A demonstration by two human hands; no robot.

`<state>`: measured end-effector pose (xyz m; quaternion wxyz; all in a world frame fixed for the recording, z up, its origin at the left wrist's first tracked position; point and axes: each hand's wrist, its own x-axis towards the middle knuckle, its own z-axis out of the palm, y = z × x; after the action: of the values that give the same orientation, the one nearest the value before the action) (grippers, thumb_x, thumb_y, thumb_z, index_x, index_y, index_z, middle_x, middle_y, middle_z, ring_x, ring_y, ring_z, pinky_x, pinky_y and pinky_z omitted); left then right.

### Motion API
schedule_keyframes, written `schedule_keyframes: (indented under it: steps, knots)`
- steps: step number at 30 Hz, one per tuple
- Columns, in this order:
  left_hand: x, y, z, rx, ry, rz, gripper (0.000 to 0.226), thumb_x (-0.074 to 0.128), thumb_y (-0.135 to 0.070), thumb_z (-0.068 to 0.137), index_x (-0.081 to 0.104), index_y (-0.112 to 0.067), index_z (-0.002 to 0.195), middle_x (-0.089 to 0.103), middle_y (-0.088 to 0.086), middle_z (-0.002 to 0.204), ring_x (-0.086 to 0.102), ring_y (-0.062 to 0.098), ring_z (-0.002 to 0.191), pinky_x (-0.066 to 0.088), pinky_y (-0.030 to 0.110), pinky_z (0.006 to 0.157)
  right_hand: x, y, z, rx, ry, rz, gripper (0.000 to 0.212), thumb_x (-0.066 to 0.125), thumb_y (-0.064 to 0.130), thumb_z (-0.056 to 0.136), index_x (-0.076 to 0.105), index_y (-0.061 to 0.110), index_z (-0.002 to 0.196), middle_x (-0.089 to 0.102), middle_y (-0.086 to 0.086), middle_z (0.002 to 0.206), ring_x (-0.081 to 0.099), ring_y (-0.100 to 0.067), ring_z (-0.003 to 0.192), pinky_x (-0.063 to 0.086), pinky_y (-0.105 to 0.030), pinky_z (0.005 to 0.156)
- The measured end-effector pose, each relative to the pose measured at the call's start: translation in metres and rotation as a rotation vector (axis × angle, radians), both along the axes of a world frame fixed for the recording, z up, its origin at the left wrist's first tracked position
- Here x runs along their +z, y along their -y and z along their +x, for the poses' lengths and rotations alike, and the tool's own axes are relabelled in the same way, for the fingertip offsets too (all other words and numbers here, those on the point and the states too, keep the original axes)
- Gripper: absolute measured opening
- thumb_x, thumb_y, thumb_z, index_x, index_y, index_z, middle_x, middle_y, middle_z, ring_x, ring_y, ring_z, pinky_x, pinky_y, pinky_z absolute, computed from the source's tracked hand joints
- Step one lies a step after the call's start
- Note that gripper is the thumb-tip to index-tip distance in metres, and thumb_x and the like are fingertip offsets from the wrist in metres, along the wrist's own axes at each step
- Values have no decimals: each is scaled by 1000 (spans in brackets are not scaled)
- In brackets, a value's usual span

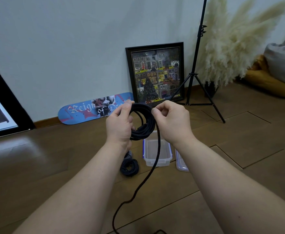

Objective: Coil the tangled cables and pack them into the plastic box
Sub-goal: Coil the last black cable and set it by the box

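Note:
I hold a black cable point(143, 129), wound in several loops, up in front of me. My left hand point(119, 124) grips the left side of the loops. My right hand point(172, 119) pinches the cable at the top right of the coil. The loose tail hangs from there and runs down across the floor toward me. Below the coil a clear plastic box point(168, 157) with blue clips stands open on the wooden floor. Its lid point(180, 163) lies just to its right. A second coiled black cable point(129, 166) lies on the floor left of the box.
A blue skateboard deck point(81, 114) and a framed picture point(157, 73) lean on the wall behind. A black tripod stand point(197, 78) and pampas grass point(226, 48) are at the back right, with cushions point(273, 78) beyond. A dark-framed panel point(1, 112) leans at the left.

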<state>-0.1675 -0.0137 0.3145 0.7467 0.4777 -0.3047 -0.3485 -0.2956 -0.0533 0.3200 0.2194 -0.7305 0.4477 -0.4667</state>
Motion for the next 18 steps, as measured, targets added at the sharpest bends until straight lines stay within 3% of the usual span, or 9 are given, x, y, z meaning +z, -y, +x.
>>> schedule_keyframes:
  steps: [3,6,10,14,18]
  knots:
    - [-1,1,-4,1,3,27,34,48,-41,101,70,-20,86,30,-6,50,22,8,43,20,28,52,-3,1,1,7,22,51,10,60,20,92,61,19,83,51,13,60,48,0,58,33,-10,52]
    - [-3,1,-7,3,25,40,31,50,-37,101,71,-20,86,30,-8,48,22,8,43,20,29,52,-7,-1,2,17,-19,19,9,57,17,94,56,19,85,51,12,59,48,-4,59,34,-12,53]
    - [-3,2,-9,-4,48,25,23,56,-31,98,72,-22,83,32,-8,49,25,8,45,24,27,50,-9,-3,2,25,-110,-100,8,55,15,94,50,20,89,47,13,60,52,-18,64,37,-31,62]
    - [-3,1,-13,-7,45,21,19,60,-29,96,72,-21,85,32,-7,51,27,8,45,26,24,47,-13,-3,3,-2,-77,-166,19,57,31,96,47,21,84,44,12,56,53,-22,61,42,-36,60]
    - [-1,1,-17,12,30,18,16,61,-27,95,70,-19,86,32,-8,49,26,6,43,26,22,45,-16,-3,5,-32,-19,-173,20,57,33,96,53,16,85,43,12,55,54,-24,62,44,-39,60]
